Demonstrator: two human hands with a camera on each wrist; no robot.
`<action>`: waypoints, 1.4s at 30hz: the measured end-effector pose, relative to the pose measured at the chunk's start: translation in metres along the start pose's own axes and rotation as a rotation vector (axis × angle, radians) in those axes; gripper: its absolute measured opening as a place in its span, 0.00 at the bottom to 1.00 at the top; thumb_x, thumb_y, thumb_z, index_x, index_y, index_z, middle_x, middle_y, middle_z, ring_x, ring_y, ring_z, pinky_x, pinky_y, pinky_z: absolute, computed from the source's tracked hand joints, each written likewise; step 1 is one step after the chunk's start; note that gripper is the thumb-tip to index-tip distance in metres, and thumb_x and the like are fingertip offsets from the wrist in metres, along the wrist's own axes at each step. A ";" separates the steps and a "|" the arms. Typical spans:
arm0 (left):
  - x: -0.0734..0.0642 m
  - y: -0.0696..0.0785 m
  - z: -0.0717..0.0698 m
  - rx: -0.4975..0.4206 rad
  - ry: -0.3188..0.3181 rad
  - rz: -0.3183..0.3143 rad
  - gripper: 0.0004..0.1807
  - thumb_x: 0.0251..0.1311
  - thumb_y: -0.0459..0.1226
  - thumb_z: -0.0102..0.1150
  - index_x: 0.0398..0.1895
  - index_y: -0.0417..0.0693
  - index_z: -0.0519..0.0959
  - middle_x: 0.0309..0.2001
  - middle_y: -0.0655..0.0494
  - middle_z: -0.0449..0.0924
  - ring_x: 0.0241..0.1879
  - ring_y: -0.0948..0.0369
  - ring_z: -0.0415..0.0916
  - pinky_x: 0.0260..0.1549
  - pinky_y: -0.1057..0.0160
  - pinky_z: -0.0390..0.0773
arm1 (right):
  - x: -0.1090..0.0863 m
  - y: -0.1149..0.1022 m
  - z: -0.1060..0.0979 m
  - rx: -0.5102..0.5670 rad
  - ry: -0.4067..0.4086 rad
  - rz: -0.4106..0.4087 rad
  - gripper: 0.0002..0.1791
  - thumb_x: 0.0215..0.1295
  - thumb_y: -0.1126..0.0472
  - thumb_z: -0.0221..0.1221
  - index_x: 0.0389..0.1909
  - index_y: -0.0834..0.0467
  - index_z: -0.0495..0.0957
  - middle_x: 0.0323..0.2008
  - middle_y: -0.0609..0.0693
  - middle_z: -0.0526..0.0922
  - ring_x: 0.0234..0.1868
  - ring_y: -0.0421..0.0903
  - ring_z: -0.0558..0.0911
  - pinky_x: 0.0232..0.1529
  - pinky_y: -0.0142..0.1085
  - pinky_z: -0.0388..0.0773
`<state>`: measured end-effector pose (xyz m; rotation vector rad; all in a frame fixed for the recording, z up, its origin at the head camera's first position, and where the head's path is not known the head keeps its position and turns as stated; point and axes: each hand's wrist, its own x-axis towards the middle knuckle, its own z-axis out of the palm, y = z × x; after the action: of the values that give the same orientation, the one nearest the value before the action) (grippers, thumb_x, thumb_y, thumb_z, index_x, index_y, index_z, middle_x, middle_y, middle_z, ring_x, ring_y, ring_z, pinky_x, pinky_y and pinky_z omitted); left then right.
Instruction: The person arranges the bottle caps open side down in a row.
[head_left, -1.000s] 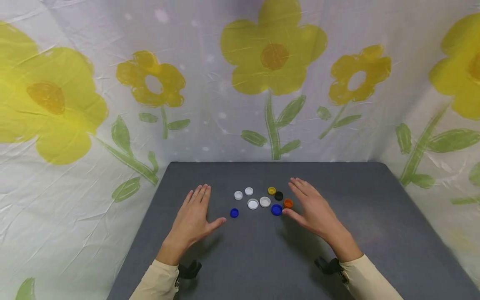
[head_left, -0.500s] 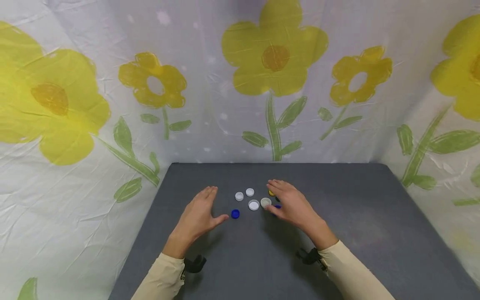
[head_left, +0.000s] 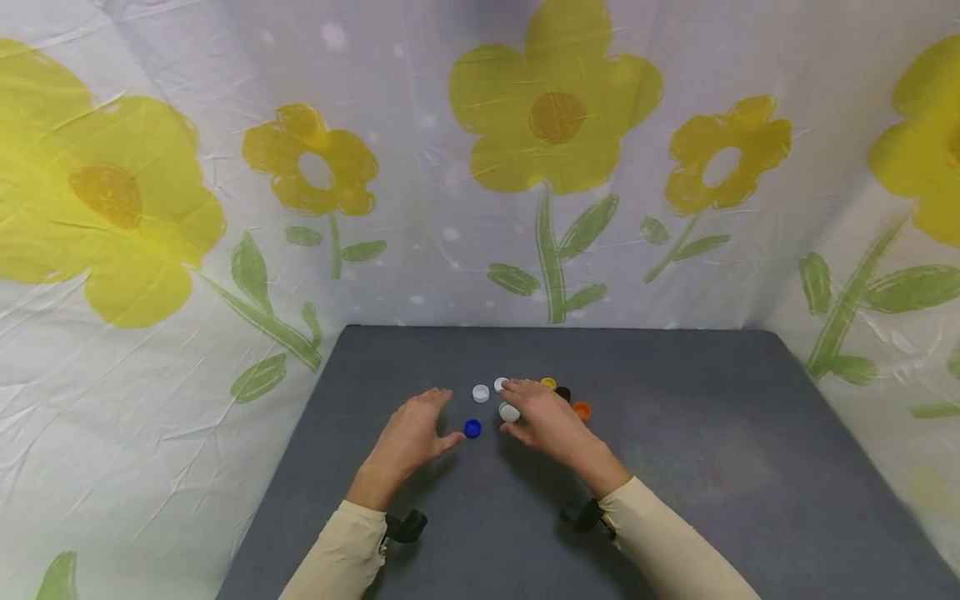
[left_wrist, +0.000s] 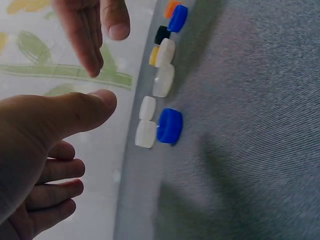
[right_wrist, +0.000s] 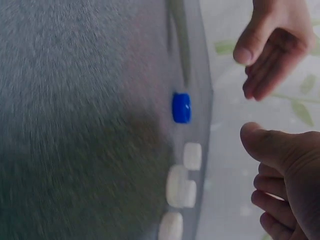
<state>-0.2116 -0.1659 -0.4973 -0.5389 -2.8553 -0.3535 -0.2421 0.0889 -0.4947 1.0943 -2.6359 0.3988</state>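
Your left hand (head_left: 408, 433) hovers over the counter (head_left: 750, 417), grip apart; blue cap (head_left: 472, 428) near, at its 3 o'clock. Your right hand (head_left: 551, 421), grip also apart: white cap (head_left: 508, 412) at 9 o'clock, yellow cap (head_left: 549, 382) at 12.

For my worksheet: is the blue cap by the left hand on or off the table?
On: the left wrist view shows the blue cap resting on the table, apart from the left hand.

Round blue plastic caps (right_wrist: 181, 108), smooth, glossy, round white plastic caps (left_wrist: 146, 133), smooth, duller, flat dark-grey bench (left_wrist: 250, 125), matt, finely ribbed, cloth-like, white flower-printed cloth backdrop (head_left: 420, 275), creased, slight sheen, beige cloth sleeves (head_left: 675, 533), matt, wrinkled
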 end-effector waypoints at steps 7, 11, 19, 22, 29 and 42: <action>0.004 -0.004 0.021 -0.048 0.019 0.041 0.34 0.50 0.50 0.78 0.58 0.42 0.81 0.55 0.43 0.83 0.56 0.46 0.81 0.52 0.47 0.81 | 0.011 -0.008 0.021 0.018 0.001 -0.033 0.26 0.58 0.55 0.72 0.56 0.60 0.82 0.57 0.56 0.83 0.60 0.54 0.81 0.62 0.47 0.76; 0.006 -0.007 0.035 -0.050 0.014 0.034 0.31 0.51 0.48 0.77 0.57 0.43 0.82 0.54 0.42 0.84 0.55 0.45 0.81 0.51 0.46 0.81 | 0.016 -0.013 0.032 0.013 -0.014 -0.021 0.22 0.60 0.55 0.71 0.54 0.59 0.83 0.55 0.53 0.85 0.57 0.51 0.83 0.60 0.45 0.77; 0.008 -0.008 0.050 -0.077 0.011 0.045 0.26 0.53 0.45 0.76 0.53 0.42 0.83 0.50 0.38 0.84 0.49 0.42 0.83 0.46 0.44 0.82 | 0.021 -0.017 0.055 -0.046 -0.029 -0.013 0.10 0.59 0.55 0.71 0.37 0.54 0.83 0.40 0.46 0.85 0.43 0.46 0.84 0.48 0.42 0.80; 0.007 -0.008 0.055 -0.074 0.012 0.053 0.22 0.52 0.44 0.76 0.47 0.44 0.84 0.48 0.40 0.85 0.45 0.43 0.84 0.42 0.44 0.82 | 0.021 -0.019 0.062 -0.076 -0.034 -0.006 0.09 0.58 0.54 0.72 0.32 0.53 0.82 0.38 0.45 0.84 0.42 0.46 0.84 0.48 0.42 0.80; 0.007 -0.007 0.064 -0.096 0.016 0.025 0.13 0.53 0.40 0.75 0.41 0.48 0.86 0.47 0.43 0.87 0.53 0.43 0.82 0.46 0.42 0.82 | 0.021 -0.023 0.074 -0.107 -0.028 0.023 0.09 0.60 0.54 0.70 0.37 0.54 0.85 0.38 0.45 0.86 0.41 0.47 0.85 0.49 0.43 0.79; 0.002 -0.002 0.057 -0.156 0.122 0.053 0.12 0.56 0.37 0.73 0.44 0.47 0.88 0.46 0.49 0.88 0.60 0.46 0.79 0.54 0.45 0.79 | 0.018 -0.031 0.056 0.001 -0.013 0.072 0.15 0.64 0.56 0.67 0.49 0.58 0.86 0.50 0.50 0.87 0.55 0.49 0.84 0.59 0.43 0.78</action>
<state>-0.2236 -0.1517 -0.5514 -0.5983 -2.7055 -0.5829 -0.2393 0.0375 -0.5357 1.0079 -2.6925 0.4084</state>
